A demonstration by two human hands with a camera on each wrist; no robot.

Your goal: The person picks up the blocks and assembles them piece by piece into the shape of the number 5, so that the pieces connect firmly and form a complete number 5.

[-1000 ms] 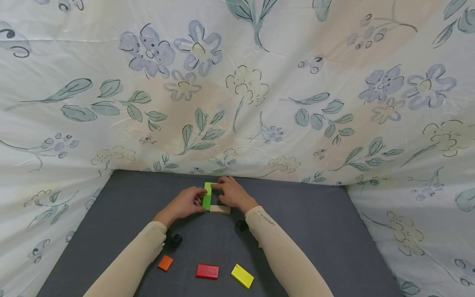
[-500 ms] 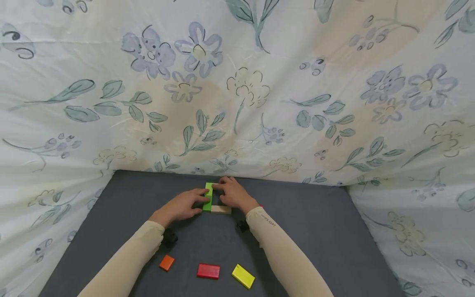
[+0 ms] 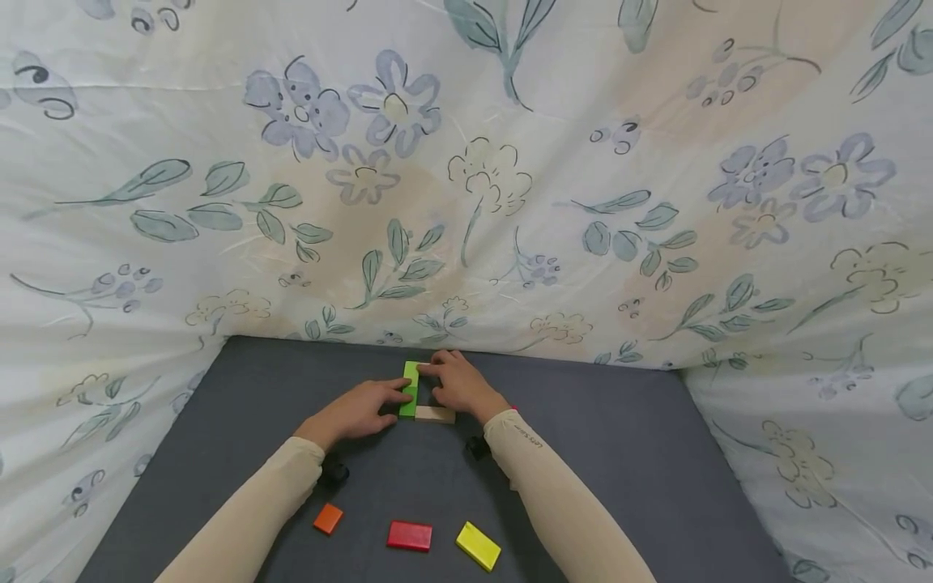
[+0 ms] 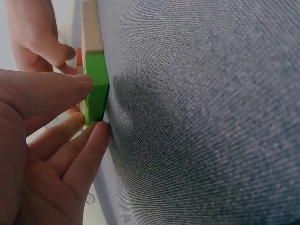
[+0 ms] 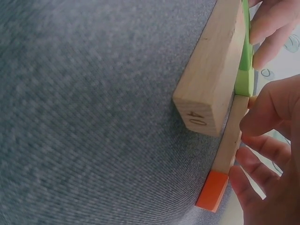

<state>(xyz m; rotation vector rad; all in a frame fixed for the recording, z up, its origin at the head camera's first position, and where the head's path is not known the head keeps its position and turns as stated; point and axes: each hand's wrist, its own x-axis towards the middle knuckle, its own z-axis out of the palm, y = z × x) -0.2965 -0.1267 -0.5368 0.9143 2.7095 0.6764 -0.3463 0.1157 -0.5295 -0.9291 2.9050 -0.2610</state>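
In the head view a lime block [image 3: 411, 368] and a darker green block [image 3: 406, 411] lie end to end. A plain wooden block [image 3: 435, 414], printed 40 in the right wrist view, extends rightward from their near end. My left hand [image 3: 351, 413] rests two fingertips over the green pair; its thumb touches the near corner of the green block. My right hand [image 3: 462, 386] touches the lime block's far end with its index finger. Its other fingers rest along a far wooden block [image 5: 229, 140], ending at an orange block [image 5: 213, 190]. The head view mostly hides that far row.
Nearer on the dark grey cloth [image 3: 598, 461] lie an orange square block [image 3: 328, 518], a red block [image 3: 410, 535] and a yellow block [image 3: 478, 545]. A floral curtain [image 3: 481, 283] hangs behind the work surface. A red edge shows beside the right sleeve [image 3: 561, 486].
My left hand has uncurled from the left side of the green blocks, with two fingers now over their tops. The right hand keeps its place.
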